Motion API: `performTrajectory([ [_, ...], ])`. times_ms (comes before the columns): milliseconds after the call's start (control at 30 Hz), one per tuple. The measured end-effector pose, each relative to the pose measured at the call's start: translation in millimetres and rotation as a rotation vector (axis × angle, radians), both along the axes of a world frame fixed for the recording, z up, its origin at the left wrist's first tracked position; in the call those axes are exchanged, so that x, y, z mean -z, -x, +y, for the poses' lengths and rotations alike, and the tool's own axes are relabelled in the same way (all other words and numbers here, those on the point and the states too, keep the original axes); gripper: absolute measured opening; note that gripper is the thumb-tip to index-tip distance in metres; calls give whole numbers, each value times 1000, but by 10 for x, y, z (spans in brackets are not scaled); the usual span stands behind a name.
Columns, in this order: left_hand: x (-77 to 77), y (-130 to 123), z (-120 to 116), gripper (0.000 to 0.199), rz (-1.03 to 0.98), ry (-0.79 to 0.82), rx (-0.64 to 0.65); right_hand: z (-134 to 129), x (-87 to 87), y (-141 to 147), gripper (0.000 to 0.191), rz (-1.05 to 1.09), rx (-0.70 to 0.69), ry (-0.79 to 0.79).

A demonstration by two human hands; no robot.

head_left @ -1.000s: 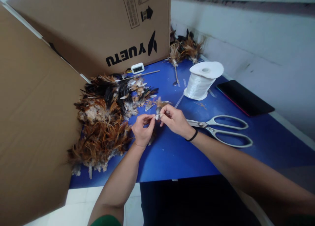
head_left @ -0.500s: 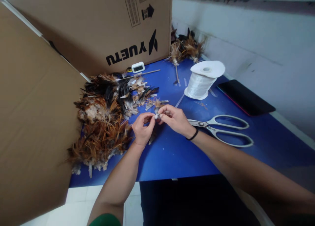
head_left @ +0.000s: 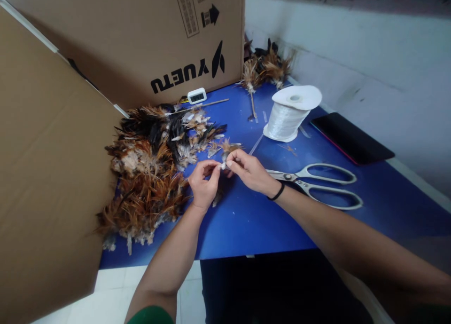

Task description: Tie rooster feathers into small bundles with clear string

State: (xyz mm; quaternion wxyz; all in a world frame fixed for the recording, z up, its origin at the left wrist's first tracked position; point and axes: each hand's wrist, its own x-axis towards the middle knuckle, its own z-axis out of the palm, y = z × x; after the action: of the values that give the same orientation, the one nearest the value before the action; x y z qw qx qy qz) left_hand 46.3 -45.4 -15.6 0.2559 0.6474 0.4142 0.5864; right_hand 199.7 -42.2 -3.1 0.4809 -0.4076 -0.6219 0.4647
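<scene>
Over the blue table (head_left: 253, 220), my left hand (head_left: 204, 184) and my right hand (head_left: 249, 171) meet with thumbs and fingertips pinched together. Between them is the white, fluffy end of a small feather (head_left: 223, 165); its finer detail is too small to make out. Brown feather tips (head_left: 229, 146) show just beyond my right fingers. A pile of brown and black feathers (head_left: 148, 183) lies left of my left hand. Scissors (head_left: 317, 185) rest partly open beside my right wrist, their blades partly hidden by it.
A spool of white ribbon (head_left: 289, 122) stands behind the scissors, its loose end running toward my right hand. Right of it lies a black phone (head_left: 352, 138). A cardboard box (head_left: 141, 42), a small white digital display (head_left: 196, 96), a thin stick (head_left: 211, 104) and more feathers (head_left: 269, 67) are farther back.
Both hands keep their pinch on the feather, with only slight finger movement. The whole view has shifted very slightly; nothing on the table has moved.
</scene>
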Motion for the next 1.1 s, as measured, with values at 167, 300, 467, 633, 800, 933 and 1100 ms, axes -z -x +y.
performTrajectory([
  [167, -28, -28, 13, 14, -105, 60, 28, 9, 5, -21, 13, -84, 7, -36],
  [300, -40, -46, 22, 17, -167, 107, 57, 7, -26, -42, 13, -166, 34, -71],
  [467, -75, -78, 27, 23, -256, 141, 87, -4, -59, -51, 13, -217, 79, -85],
  [633, -62, -80, 29, 26, -299, 159, 77, -8, -83, -55, 13, -234, 91, -110],
  [800, -35, -42, 16, 26, -245, 180, 30, 13, -58, -75, 15, -168, 41, -62],
  [933, -49, -34, -3, 26, -197, 172, 61, 30, 10, -73, 25, -98, 31, -12],
  [1100, -35, -35, -1, 25, -253, 267, 100, 35, 19, -75, 20, -6, 42, -24],
])
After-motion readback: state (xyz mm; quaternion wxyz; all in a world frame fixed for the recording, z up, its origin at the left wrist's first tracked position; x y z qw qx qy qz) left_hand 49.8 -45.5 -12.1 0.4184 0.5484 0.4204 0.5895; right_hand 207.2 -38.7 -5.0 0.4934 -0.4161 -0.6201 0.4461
